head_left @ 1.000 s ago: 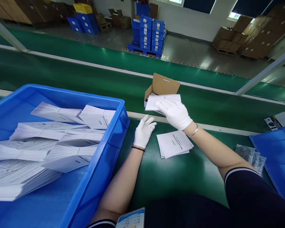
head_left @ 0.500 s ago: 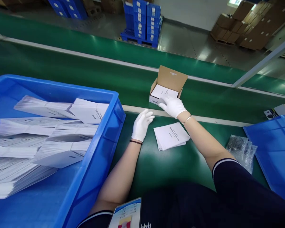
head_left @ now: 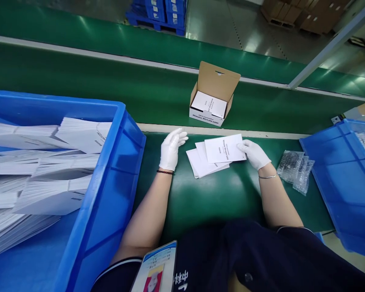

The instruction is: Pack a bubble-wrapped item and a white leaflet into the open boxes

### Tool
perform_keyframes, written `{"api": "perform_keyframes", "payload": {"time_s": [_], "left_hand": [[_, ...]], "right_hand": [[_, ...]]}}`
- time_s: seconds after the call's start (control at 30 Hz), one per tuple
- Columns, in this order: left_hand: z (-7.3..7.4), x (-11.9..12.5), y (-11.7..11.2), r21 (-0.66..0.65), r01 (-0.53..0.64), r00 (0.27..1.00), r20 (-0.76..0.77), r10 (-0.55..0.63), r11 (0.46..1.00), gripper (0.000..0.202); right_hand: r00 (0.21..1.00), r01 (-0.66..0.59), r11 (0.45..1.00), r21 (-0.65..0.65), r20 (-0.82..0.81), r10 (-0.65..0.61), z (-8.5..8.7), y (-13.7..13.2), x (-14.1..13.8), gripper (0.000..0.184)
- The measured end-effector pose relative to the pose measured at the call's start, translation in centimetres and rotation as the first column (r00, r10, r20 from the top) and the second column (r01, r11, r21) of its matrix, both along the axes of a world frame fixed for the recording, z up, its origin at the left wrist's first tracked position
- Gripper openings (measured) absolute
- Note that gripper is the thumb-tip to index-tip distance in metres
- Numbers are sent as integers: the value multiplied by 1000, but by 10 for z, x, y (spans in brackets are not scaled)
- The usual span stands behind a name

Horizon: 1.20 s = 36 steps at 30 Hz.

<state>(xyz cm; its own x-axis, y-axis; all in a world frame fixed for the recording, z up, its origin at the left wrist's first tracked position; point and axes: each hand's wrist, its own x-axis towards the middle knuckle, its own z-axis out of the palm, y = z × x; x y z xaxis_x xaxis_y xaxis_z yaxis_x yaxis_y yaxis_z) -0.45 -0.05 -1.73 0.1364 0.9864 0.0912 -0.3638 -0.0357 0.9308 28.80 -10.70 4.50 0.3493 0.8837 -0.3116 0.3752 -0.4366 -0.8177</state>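
Note:
Both my hands wear white gloves. My right hand [head_left: 254, 153] pinches the right edge of a white printed booklet [head_left: 223, 148], lifted slightly off a small stack of booklets [head_left: 200, 164] on the green bench. My left hand [head_left: 171, 148] rests on the bench left of the stack, fingers loosely spread, holding nothing. Beyond the bench edge an open cardboard box [head_left: 213, 95] stands on the green conveyor belt [head_left: 109, 89], its lid upright and a white booklet lying inside.
A large blue bin [head_left: 109, 170] full of white booklets fills the left side. Another blue bin [head_left: 337, 178] sits at the right, with clear plastic bags [head_left: 295, 170] beside it. A metal frame post [head_left: 328, 44] crosses the upper right.
My right hand left a booklet in the cardboard box, pulled back to the stack and took hold of the top booklet. The box moved away along the belt. My left hand stayed put.

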Motion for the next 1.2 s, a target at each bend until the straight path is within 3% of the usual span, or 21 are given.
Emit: {"api": "perform_keyframes", "payload": {"time_s": [0.1,0.23,0.3,0.37,0.4,0.47,0.57,0.63,0.73,0.8,0.87,0.9,0.97,1.03,1.1,1.17,1.2], "left_hand": [[3,1,-3,17,75,997,-15,-74,997,52],[12,1,-12,57,189,978,-102,-183,980,70],[15,0,-15,29,167,960,-233,-156,985,63],[14,-1,-14,-4,73,948,-311,-70,997,47],[14,-2,-12,1,7,961,-276,-6,1000,42],[13,-1,-6,-1,-85,994,-66,85,996,38],[17,2,-3,-77,-42,978,200,57,996,38],[23,4,-6,-111,17,976,218,8,994,39],[29,8,-10,-114,46,979,204,-21,992,42],[28,8,-10,-119,51,979,202,-26,992,42],[24,7,-8,-118,40,979,202,-15,992,40],[22,6,-7,-113,26,980,199,-3,993,39],[19,4,-5,-108,7,982,191,14,994,37],[18,3,-4,-121,-7,980,196,31,993,36],[19,3,-3,-150,-13,975,218,46,989,34],[20,4,-3,-181,-21,971,232,64,983,33],[21,4,-3,-196,-20,969,237,67,980,32]], "right_hand": [[990,59,992,116,121,-73,13,4,-16,31],[950,7,989,146,308,-52,21,6,-68,28],[927,-92,985,148,375,30,21,5,-88,28],[885,-209,968,135,447,129,22,3,-93,32],[860,-243,962,125,487,154,24,1,-87,34],[814,-209,973,95,569,119,32,-8,-60,37],[730,51,999,11,682,-44,44,-38,3,39],[615,294,955,-49,774,-150,46,-65,46,43],[439,577,812,-89,872,-215,37,-100,93,57],[403,607,789,-90,891,-208,26,-114,107,61],[395,545,837,-44,894,-210,16,-116,111,50],[417,494,869,-8,880,-229,13,-114,109,40],[537,425,901,86,778,-327,11,-101,102,25],[704,442,875,200,527,-476,13,-84,90,23],[830,482,815,322,130,-542,16,-65,73,30],[859,510,753,416,-280,-428,15,-48,55,36],[832,525,734,430,-441,-337,14,-42,45,38]]}}
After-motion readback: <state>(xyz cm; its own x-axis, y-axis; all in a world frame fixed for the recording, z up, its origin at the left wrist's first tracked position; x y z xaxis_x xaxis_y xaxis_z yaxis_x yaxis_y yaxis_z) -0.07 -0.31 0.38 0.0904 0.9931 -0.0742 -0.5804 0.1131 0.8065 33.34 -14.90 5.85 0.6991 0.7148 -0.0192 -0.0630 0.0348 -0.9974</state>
